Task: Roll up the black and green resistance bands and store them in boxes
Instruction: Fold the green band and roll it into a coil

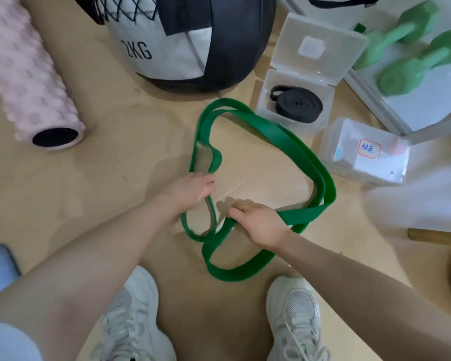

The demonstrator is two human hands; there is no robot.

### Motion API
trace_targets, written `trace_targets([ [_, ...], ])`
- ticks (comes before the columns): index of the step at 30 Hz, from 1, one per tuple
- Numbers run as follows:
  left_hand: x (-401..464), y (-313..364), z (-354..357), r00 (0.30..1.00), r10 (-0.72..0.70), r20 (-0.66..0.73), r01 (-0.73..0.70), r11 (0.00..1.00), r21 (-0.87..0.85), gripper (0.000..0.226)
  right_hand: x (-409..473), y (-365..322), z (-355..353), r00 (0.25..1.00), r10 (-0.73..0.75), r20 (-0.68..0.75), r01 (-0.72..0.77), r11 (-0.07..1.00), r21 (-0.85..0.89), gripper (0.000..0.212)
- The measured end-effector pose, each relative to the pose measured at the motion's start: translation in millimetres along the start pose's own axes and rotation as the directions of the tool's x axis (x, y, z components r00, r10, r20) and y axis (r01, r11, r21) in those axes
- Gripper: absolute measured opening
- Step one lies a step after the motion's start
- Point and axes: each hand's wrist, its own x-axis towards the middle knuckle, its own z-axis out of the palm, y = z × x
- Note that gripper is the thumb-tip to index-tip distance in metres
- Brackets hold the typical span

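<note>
A long green resistance band [284,138] lies unrolled in loose loops on the tan floor in front of me. My left hand [190,190] grips its left loop. My right hand [255,221] is closed on the band where two strands cross, just right of the left hand. The black resistance band [298,105] sits rolled up inside an open clear plastic box [328,100] at the upper right, its lid tipped back. A second clear box [349,149] with a red-framed label stands shut to the right of the green band.
A 2KG black and white medicine ball [193,43] stands behind the band. A pink foam roller [29,82] lies at left, green dumbbells [412,58] on a white shelf at right. My two white shoes [136,316] are near the bottom edge; a wooden handle [435,238] pokes in right.
</note>
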Motion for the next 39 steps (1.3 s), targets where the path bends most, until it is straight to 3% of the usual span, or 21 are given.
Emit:
trace_targets([
  [3, 0, -13, -29, 0.984, -0.125, -0.127, 0.131, 0.991, 0.040, 0.036, -14, 16, -9, 0.998, -0.038, -0.045, 0.036, 0.999, -0.040, 0.031],
  [5, 2, -19, -46, 0.981, -0.133, -0.139, 0.157, 0.971, 0.182, 0.042, -17, 21, -15, 0.997, 0.038, -0.060, -0.038, 0.999, 0.011, 0.028],
  [8, 2, -10, -54, 0.989, -0.126, 0.075, 0.111, 0.978, 0.177, 0.057, -11, 25, -20, 0.971, 0.241, -0.004, -0.235, 0.949, 0.212, 0.026],
  [10, 1, 3, -46, 0.964, -0.121, 0.237, 0.096, 0.988, 0.117, 0.071, -7, 27, -25, 0.937, 0.345, -0.060, -0.295, 0.869, 0.398, 0.025],
  [11, 0, 10, -42, 0.963, -0.106, 0.249, 0.084, 0.992, 0.098, 0.075, -6, 28, -29, 0.913, 0.394, -0.105, -0.301, 0.825, 0.478, 0.024],
  [13, -2, 22, -41, 0.993, -0.049, 0.110, 0.046, 0.998, 0.033, 0.066, -6, 30, -43, 0.863, 0.487, -0.134, -0.312, 0.723, 0.616, 0.021],
  [15, -3, 32, -47, 0.988, -0.056, -0.143, 0.018, 0.967, -0.256, 0.046, -9, 32, -60, 0.826, 0.543, -0.149, -0.265, 0.608, 0.748, 0.019],
  [16, -2, 37, -52, 0.974, -0.105, -0.202, 0.001, 0.890, -0.456, 0.037, -11, 33, -69, 0.814, 0.559, -0.157, -0.232, 0.561, 0.795, 0.017],
  [18, 2, 48, -60, 0.969, -0.200, -0.146, -0.008, 0.565, -0.825, 0.031, -16, 32, -87, 0.796, 0.584, -0.158, -0.170, 0.467, 0.867, 0.014],
  [20, 1, 58, -70, 0.980, -0.199, -0.007, 0.055, 0.303, -0.951, 0.024, -18, 30, -108, 0.774, 0.609, -0.171, -0.086, 0.369, 0.925, 0.016],
  [21, -1, 62, -76, 0.984, -0.175, 0.040, 0.086, 0.261, -0.962, 0.019, -19, 29, -120, 0.757, 0.624, -0.196, -0.039, 0.341, 0.939, 0.019],
  [23, -4, 69, -86, 0.990, -0.129, 0.049, 0.078, 0.232, -0.970, 0.011, -19, 30, -143, 0.712, 0.651, -0.264, 0.035, 0.343, 0.939, 0.025],
  [26, -12, 70, -106, 0.987, -0.149, -0.053, -0.025, 0.183, -0.983, 0.012, -26, 30, -169, 0.670, 0.658, -0.344, 0.055, 0.418, 0.907, 0.024],
  [30, -20, 64, -136, 0.954, -0.228, -0.195, -0.142, 0.230, -0.963, 0.014, -34, 28, -180, 0.634, 0.690, -0.349, 0.063, 0.404, 0.913, 0.022],
  [33, -23, 64, -146, 0.912, -0.259, -0.318, -0.240, 0.294, -0.925, 0.018, -30, 20, -181, 0.697, 0.659, -0.283, 0.059, 0.341, 0.938, 0.020],
  [36, -25, 67, -146, 0.877, -0.267, -0.399, -0.335, 0.255, -0.907, 0.022, -23, 12, -182, 0.756, 0.605, -0.250, 0.066, 0.309, 0.949, 0.019],
  [39, -24, 67, -148, 0.836, -0.315, -0.449, -0.409, 0.187, -0.893, 0.020, -21, 12, -175, 0.822, 0.516, -0.239, 0.008, 0.410, 0.912, 0.030],
])
